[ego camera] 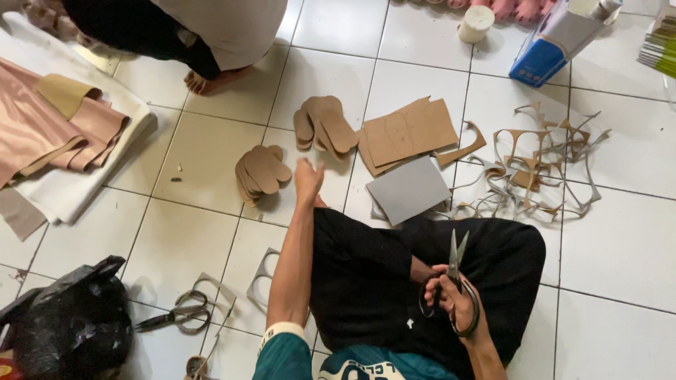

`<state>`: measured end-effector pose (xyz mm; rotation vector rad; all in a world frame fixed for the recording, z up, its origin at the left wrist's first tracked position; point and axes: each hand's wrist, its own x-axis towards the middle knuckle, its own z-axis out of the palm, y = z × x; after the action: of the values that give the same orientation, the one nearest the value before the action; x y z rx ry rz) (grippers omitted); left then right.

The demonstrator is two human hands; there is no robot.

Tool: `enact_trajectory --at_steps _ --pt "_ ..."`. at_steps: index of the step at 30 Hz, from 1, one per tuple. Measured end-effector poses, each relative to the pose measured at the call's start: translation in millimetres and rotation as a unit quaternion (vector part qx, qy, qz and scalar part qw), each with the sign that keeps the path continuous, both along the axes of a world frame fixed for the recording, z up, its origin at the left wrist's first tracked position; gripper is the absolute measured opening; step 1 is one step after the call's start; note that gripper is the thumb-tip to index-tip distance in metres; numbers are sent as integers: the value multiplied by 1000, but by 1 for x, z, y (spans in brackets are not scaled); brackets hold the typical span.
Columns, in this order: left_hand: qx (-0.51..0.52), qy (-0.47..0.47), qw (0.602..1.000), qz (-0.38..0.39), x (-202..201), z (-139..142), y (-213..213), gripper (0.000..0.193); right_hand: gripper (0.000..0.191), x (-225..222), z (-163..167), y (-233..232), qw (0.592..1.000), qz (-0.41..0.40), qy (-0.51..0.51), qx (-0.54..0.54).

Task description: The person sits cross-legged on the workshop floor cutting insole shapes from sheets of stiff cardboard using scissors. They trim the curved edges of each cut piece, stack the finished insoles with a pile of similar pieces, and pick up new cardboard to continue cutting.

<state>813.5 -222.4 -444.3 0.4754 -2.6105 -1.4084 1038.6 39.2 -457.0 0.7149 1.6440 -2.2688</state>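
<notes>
Holding scissors (456, 271) in rt hand (451, 299).

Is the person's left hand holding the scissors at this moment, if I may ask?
No, the scissors are gripped in the right hand, while the left hand reaches out empty toward the stacks of cardboard sole shapes.

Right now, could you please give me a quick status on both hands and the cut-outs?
Left hand empty, reaching toward sole-shaped cardboard cut-outs. Right hand grips scissors, blades up over lap. Second stack of cut-outs beyond; nothing between.
</notes>
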Motion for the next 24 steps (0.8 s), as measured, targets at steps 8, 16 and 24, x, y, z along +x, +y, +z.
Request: enact_trajectory --at_steps 8,16,24 --pt "-179 -113 954 -214 40 -30 36 43 55 5 -30 28 997 -32 36 -51" --pt "-212 6 948 -236 57 -67 102 97 56 19 -32 60 994 5 77 82" --pt "-279 -10 928 -245 25 -60 160 99 47 -3 -26 77 982 -17 85 169"
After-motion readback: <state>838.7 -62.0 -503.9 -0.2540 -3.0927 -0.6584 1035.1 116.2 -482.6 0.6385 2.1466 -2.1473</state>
